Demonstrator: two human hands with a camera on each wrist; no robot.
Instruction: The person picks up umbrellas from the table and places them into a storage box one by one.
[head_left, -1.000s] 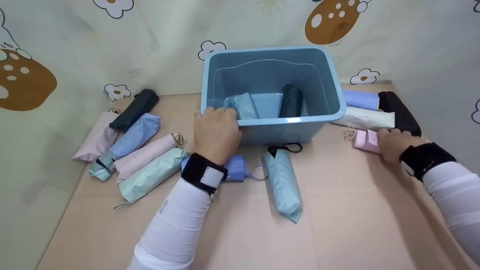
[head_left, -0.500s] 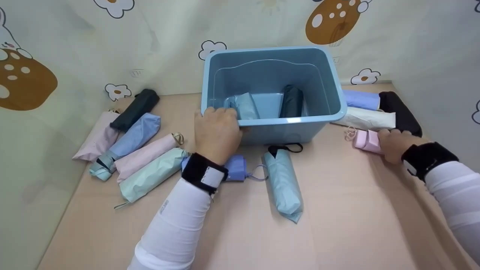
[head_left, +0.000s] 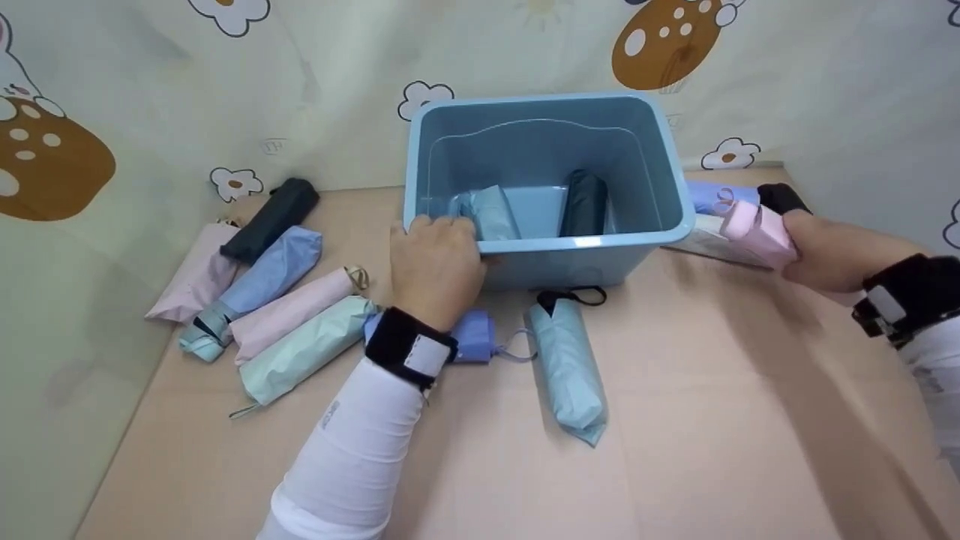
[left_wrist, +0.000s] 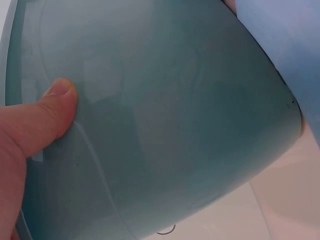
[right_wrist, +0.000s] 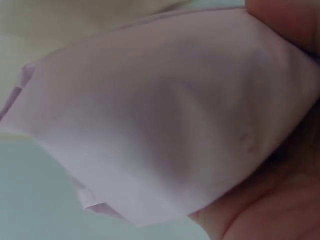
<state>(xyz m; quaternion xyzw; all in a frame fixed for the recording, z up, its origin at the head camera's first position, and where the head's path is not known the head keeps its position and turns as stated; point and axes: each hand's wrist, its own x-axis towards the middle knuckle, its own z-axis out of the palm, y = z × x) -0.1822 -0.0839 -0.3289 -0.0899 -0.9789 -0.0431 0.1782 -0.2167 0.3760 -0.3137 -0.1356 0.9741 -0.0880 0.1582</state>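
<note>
My left hand (head_left: 439, 270) grips the front left rim of a blue plastic bin (head_left: 585, 262). In the left wrist view its thumb presses the outer wall of the bin (left_wrist: 175, 125). My right hand (head_left: 836, 251) holds a pink folded umbrella (head_left: 759, 234) above the table, right of the bin. Fabric of this pink umbrella (right_wrist: 150, 125) fills most of the right wrist view, with fingers around one end. Inside the bin lie a light blue folded umbrella (head_left: 491, 212) and a dark one (head_left: 583, 204).
Right of the bin lie periwinkle (head_left: 724, 196), white (head_left: 705, 238) and black (head_left: 784, 198) umbrellas, partly covered by my right hand and its load. Several folded umbrellas lie left, including a mint one (head_left: 304, 349). A light blue umbrella (head_left: 568, 375) lies in front.
My right hand has lifted the pink umbrella off the table, up and away from me, over the white one. The left hand keeps its place on the rim.
</note>
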